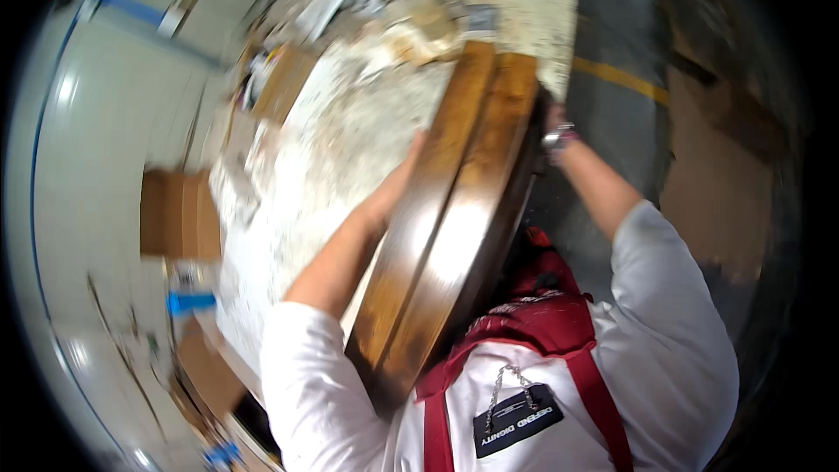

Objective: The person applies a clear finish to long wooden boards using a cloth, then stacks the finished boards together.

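A long, glossy brown stained wooden piece [454, 201] with a lengthwise groove runs upright and slanted in front of my body. My left hand [400, 182] holds its left side, with the fingers hidden behind the wood. On the far right side, near the upper end, my right hand [554, 117] grips it, and most of that hand is hidden or blurred. A metal bracelet or watch [559, 136] circles the right wrist. The lower end of the piece comes close to my red apron [524, 323].
A worn, stained white worktable [323, 166] lies to the left and beyond. Its far end carries heaped rags, containers and scraps [411, 17]. Cardboard boxes [179, 214] stand along the left side. On the right, a yellow line [620, 80] crosses the dark floor beside flat cardboard [721, 183].
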`<state>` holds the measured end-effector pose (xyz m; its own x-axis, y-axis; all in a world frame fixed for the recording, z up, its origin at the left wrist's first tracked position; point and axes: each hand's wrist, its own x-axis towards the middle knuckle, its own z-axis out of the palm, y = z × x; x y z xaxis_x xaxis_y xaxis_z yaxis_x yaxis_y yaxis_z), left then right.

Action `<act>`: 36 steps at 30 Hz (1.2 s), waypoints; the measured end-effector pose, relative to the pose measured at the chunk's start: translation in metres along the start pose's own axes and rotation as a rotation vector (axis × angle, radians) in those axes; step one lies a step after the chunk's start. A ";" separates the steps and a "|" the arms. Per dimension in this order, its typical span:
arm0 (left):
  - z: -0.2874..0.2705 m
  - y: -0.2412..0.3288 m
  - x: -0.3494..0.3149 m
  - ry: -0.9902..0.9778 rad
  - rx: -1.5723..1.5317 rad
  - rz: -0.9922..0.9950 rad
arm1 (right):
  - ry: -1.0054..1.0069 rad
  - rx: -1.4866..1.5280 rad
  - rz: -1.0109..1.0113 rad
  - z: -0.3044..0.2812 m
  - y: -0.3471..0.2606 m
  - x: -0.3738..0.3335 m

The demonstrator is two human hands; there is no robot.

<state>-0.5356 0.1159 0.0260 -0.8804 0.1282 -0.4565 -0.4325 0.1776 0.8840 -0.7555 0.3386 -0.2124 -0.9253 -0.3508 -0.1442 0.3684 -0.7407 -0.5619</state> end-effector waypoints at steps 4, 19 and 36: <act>-0.044 0.038 -0.136 0.281 0.402 0.085 | -0.148 -0.676 0.209 0.046 -0.112 -0.014; 0.280 -0.237 -0.393 2.995 -0.692 0.559 | -2.126 -1.193 0.983 0.457 0.134 -0.192; 0.194 -0.222 -0.267 2.951 -0.315 0.257 | -2.313 -1.120 1.212 0.384 0.272 -0.340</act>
<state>-0.1670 0.2318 -0.0684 0.8984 -0.3327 0.2868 -0.1912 0.2916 0.9372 -0.3059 0.0362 -0.0033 0.8724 -0.2791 -0.4012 -0.4104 0.0276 -0.9115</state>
